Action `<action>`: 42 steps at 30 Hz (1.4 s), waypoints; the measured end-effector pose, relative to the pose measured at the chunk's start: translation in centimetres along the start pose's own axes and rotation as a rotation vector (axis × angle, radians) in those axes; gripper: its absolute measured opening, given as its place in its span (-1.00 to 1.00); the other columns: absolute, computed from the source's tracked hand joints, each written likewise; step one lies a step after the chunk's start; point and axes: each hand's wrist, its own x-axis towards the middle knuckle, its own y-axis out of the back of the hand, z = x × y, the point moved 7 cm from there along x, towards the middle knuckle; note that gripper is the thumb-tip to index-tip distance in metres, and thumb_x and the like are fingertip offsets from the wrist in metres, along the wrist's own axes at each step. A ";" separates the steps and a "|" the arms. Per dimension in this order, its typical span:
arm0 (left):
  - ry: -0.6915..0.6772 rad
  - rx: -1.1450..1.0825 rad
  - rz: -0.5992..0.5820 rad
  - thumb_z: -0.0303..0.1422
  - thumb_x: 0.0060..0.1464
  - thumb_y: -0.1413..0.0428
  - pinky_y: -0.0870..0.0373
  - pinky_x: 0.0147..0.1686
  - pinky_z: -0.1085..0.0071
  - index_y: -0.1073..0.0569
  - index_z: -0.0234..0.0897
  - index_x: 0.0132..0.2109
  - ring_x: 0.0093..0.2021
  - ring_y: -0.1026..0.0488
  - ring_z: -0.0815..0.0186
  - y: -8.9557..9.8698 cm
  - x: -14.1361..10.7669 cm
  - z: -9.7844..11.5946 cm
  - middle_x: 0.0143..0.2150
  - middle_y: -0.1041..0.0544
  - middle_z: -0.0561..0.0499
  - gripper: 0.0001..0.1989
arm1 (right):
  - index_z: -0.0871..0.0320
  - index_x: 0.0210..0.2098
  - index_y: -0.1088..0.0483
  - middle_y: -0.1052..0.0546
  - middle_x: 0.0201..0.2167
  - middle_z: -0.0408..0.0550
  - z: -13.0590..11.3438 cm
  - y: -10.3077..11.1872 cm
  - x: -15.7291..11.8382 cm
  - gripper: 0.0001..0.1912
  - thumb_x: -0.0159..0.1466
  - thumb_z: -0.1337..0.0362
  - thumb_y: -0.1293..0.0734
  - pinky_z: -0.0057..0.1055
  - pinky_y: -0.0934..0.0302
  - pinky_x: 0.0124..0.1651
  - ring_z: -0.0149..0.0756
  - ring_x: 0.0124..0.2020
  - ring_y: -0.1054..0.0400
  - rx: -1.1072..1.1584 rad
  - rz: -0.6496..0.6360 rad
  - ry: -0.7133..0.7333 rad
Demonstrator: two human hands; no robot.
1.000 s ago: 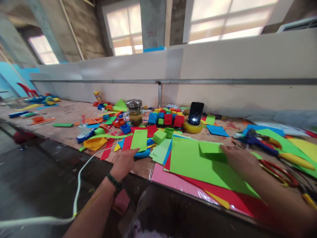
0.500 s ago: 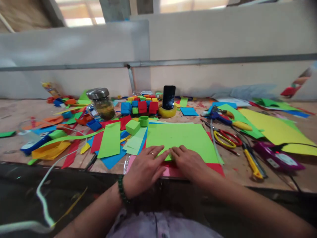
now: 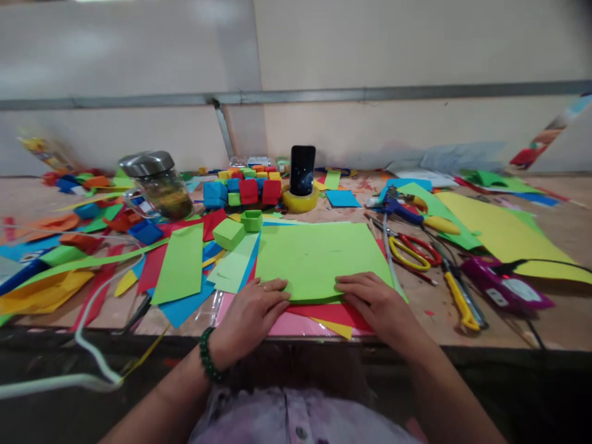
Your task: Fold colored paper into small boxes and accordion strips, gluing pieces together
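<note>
Touching green sheet (image 3: 319,250) at edge, left hand (image 3: 254,311), right hand (image 3: 377,302) apart

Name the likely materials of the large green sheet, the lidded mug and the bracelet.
Large green sheet: matte paper or thin card, flat and crisp-edged.
Lidded mug: glass or clear plastic, being see-through; its lid looks like metal, silvery with highlights.
Bracelet: glossy dark green, beaded, perhaps glass or stone.

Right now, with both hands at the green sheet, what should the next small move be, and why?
Probably draw the left hand and right hand toward each other, pressing the near edge of the green sheet flat: both rest along that edge with a gap between them, where the paper looks slightly raised and rounded.
</note>
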 end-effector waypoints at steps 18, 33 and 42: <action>0.110 0.022 0.128 -0.37 0.20 -0.01 -0.37 -0.06 0.32 -0.50 -0.25 -0.34 -0.14 -0.46 0.26 1.2 -0.1 -0.9 -0.20 -0.57 -0.03 -0.79 | 0.06 -0.30 -0.50 -0.57 -0.19 -0.04 0.6 -0.1 0.0 -0.83 0.29 0.23 -0.26 -0.25 -0.32 -0.04 -0.23 -0.10 -0.39 0.189 0.000 -0.145; 0.267 0.023 0.084 -0.33 0.17 -0.03 -0.28 -0.21 0.34 -0.42 -0.27 -0.45 -0.26 -0.40 0.28 1.2 0.4 -1.7 -0.32 -0.47 0.00 -0.76 | 0.10 -0.46 -0.37 -0.48 -0.36 -0.05 1.4 0.3 0.5 -0.78 0.25 0.13 -0.28 -0.24 -0.17 -0.13 -0.19 -0.25 -0.31 0.009 0.040 -0.302; 0.306 0.051 0.097 -0.35 0.12 -0.08 -0.27 -0.23 0.37 -0.33 -0.28 -0.51 -0.29 -0.38 0.30 1.5 0.1 -2.2 -0.33 -0.40 0.01 -0.76 | 0.11 -0.48 -0.33 -0.45 -0.41 -0.02 2.4 1.1 0.1 -0.71 0.27 0.07 -0.22 -0.23 -0.17 -0.18 -0.17 -0.31 -0.30 -0.117 0.079 -0.334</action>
